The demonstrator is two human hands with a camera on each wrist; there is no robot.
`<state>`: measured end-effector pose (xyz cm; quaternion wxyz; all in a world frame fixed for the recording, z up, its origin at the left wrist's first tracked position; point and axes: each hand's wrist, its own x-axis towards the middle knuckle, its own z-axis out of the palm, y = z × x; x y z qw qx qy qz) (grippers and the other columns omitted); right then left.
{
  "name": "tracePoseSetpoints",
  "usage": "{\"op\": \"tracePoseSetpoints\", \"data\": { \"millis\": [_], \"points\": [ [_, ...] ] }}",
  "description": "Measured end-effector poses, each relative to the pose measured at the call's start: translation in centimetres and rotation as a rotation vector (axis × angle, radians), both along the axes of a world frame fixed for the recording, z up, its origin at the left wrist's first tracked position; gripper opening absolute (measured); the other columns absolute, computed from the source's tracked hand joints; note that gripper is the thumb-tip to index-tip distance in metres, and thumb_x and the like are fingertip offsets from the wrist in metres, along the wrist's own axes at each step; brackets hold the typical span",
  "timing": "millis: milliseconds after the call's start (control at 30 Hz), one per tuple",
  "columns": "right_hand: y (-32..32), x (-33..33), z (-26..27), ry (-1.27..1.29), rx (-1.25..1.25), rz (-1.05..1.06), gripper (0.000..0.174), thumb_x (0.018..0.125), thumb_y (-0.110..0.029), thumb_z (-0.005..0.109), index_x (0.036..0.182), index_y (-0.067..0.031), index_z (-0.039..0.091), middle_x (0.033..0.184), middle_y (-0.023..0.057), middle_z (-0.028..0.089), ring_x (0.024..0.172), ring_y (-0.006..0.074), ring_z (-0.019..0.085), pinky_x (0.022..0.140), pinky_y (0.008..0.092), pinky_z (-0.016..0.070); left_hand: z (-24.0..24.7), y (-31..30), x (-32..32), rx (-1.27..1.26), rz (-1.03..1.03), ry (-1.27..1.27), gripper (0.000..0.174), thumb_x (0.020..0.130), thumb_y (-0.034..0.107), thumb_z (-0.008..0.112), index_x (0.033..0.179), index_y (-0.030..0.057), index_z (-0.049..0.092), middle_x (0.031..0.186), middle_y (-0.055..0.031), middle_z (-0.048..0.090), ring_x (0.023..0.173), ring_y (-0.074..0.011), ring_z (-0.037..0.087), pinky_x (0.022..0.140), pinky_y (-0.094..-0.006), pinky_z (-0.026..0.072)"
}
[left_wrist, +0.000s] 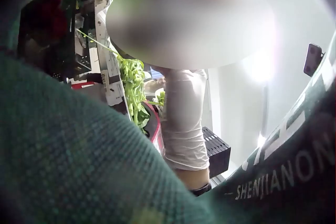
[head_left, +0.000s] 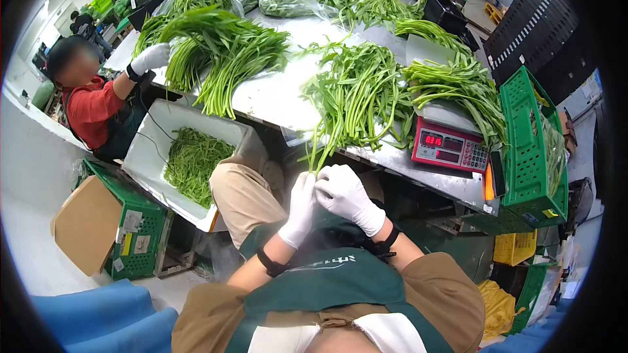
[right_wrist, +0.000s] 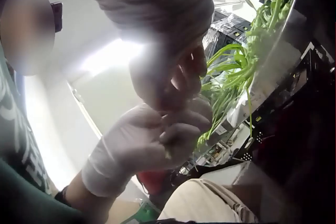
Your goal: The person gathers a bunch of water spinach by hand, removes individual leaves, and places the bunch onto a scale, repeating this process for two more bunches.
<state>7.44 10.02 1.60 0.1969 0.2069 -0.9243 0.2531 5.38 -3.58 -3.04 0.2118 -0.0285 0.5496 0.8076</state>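
Stalks: The water spinach bunch point(head_left: 347, 101) lies across the steel surface point(head_left: 275, 95). Its leaves are up on top and its cut ends hang over the near edge, down to the two hands.
Left hand: The left hand point(head_left: 301, 209), in a white glove, reaches up from the lap. Its fingers point(head_left: 306, 186) curl in and pinch the lowest stalk ends.
Right hand: The right hand point(head_left: 345, 195), also gloved, is bent at the wrist just beside it, knuckles up. Its fingers fold down onto the same stalk ends and touch the left hand.
Pose: Both forearms rise from a green apron point(head_left: 327, 281), each with a black band at the wrist. The hands meet just below the edge of the surface.
Right wrist view: From close in, the left fingertips are closed on one thin green stalk. The right hand is a blur just above them, with more stalks dangling behind.
Left wrist view: Apron cloth fills most of it, with a white glove and a strip of greens beyond. The grip itself does not show.
Around: A red scale point(head_left: 450, 147) stands just right of the bunch with greens on its pan, and a green crate point(head_left: 523, 124) sits past it. A white foam box point(head_left: 145, 147) of trimmings sits low on the left. Another worker point(head_left: 98, 108) has a gloved hand on a farther pile.
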Motion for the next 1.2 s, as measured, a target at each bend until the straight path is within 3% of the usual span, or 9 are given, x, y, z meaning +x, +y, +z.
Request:
{"op": "tracePoseSetpoints", "data": {
  "millis": [133, 200, 300, 333, 400, 467, 633, 700, 1200],
  "points": [
    [0.2, 0.6, 2.5, 0.170, -0.142, 0.110, 0.010, 0.071, -0.012, 0.071, 0.071, -0.0114, 0.061, 0.077, 0.0045, 0.058, 0.073, 0.0239, 0.058, 0.068, 0.0355, 0.0460, -0.6, 0.4, -0.6, -0.033, 0.055, 0.025, 0.029, 0.103, 0.035, 0.044, 0.108, 0.0110, 0.059, 0.074, 0.0056, 0.051, 0.054, -0.0016, 0.039, 0.043, -0.0178, 0.0276],
    [2.3, 0.7, 5.8, 0.375, -0.352, -0.091, 0.011, 0.074, -0.006, 0.075, 0.077, -0.0091, 0.064, 0.079, 0.0069, 0.063, 0.072, 0.0231, 0.061, 0.072, 0.0333, 0.0488, 0.3, -0.7, -0.9, 0.028, -0.044, -0.088, 0.033, 0.102, 0.038, 0.044, 0.110, 0.0096, 0.059, 0.078, 0.0038, 0.054, 0.055, -0.0022, 0.040, 0.044, -0.0179, 0.0284],
    [2.8, -0.6, 11.4, 0.691, -1.158, -0.503, 0.020, 0.101, -0.017, 0.047, 0.091, -0.0026, 0.056, 0.089, 0.0054, 0.055, 0.077, 0.0139, 0.050, 0.073, 0.0282, 0.0436, 0.4, -0.7, -0.7, 0.113, -0.079, -0.092, 0.028, 0.095, 0.019, 0.046, 0.115, 0.0039, 0.058, 0.089, 0.0014, 0.057, 0.057, -0.0020, 0.044, 0.045, -0.0163, 0.0303],
    [1.3, -0.7, 12.2, 0.491, -0.987, -0.305, 0.013, 0.098, -0.014, 0.052, 0.102, -0.0023, 0.056, 0.094, 0.0076, 0.058, 0.082, 0.0167, 0.056, 0.076, 0.0309, 0.0465, 0.5, -0.4, -0.5, 0.118, -0.072, -0.065, 0.027, 0.094, 0.014, 0.048, 0.115, 0.0033, 0.060, 0.086, 0.0020, 0.059, 0.056, -0.0009, 0.045, 0.044, -0.0150, 0.0303],
    [-0.2, -1.9, 11.6, 0.011, -0.558, 0.126, 0.039, 0.087, -0.012, 0.068, 0.122, 0.0002, 0.056, 0.109, 0.0121, 0.063, 0.094, 0.0218, 0.062, 0.086, 0.0367, 0.0494, 0.6, -0.4, -0.3, 0.042, -0.145, 0.023, 0.028, 0.094, 0.010, 0.048, 0.120, 0.0025, 0.056, 0.089, 0.0015, 0.060, 0.062, -0.0030, 0.051, 0.049, -0.0170, 0.0382],
    [-4.5, -4.4, 10.3, 0.039, -0.060, 0.245, 0.051, 0.073, -0.011, 0.077, 0.121, -0.0058, 0.061, 0.105, 0.0149, 0.063, 0.088, 0.0308, 0.061, 0.077, 0.0385, 0.0517, -5.2, 0.9, -0.5, -0.454, 0.188, 0.765, 0.029, 0.096, 0.012, 0.050, 0.122, 0.0010, 0.055, 0.088, 0.0012, 0.060, 0.069, -0.0076, 0.057, 0.057, -0.0210, 0.0438],
    [-0.4, -3.6, 5.0, 0.121, -0.132, -0.137, 0.039, 0.076, -0.015, 0.075, 0.113, -0.0097, 0.067, 0.091, 0.0074, 0.062, 0.081, 0.0264, 0.061, 0.073, 0.0368, 0.0493, 1.0, -0.9, 0.2, -0.014, -0.011, 0.110, 0.040, 0.098, 0.014, 0.057, 0.134, -0.0016, 0.053, 0.088, -0.0009, 0.062, 0.069, -0.0049, 0.052, 0.061, -0.0193, 0.0428],
    [0.1, -2.0, 2.8, -0.066, -0.102, -0.102, 0.034, 0.077, -0.014, 0.074, 0.111, -0.0111, 0.068, 0.087, 0.0062, 0.061, 0.078, 0.0257, 0.060, 0.071, 0.0365, 0.0489, -0.6, -0.8, 0.5, -0.025, -0.035, 0.135, 0.038, 0.098, 0.016, 0.057, 0.132, -0.0011, 0.054, 0.095, -0.0012, 0.064, 0.071, -0.0055, 0.053, 0.065, -0.0202, 0.0439],
    [2.0, -0.6, -0.1, 0.339, 0.002, -0.075, 0.030, 0.070, -0.009, 0.071, 0.099, -0.0122, 0.073, 0.092, 0.0033, 0.070, 0.078, 0.0213, 0.066, 0.069, 0.0321, 0.0515, -1.0, -0.5, 1.4, -0.013, -0.092, 0.147, 0.042, 0.097, 0.015, 0.060, 0.135, 0.0000, 0.055, 0.096, 0.0010, 0.065, 0.074, -0.0043, 0.054, 0.071, -0.0200, 0.0467]
  ]
}}
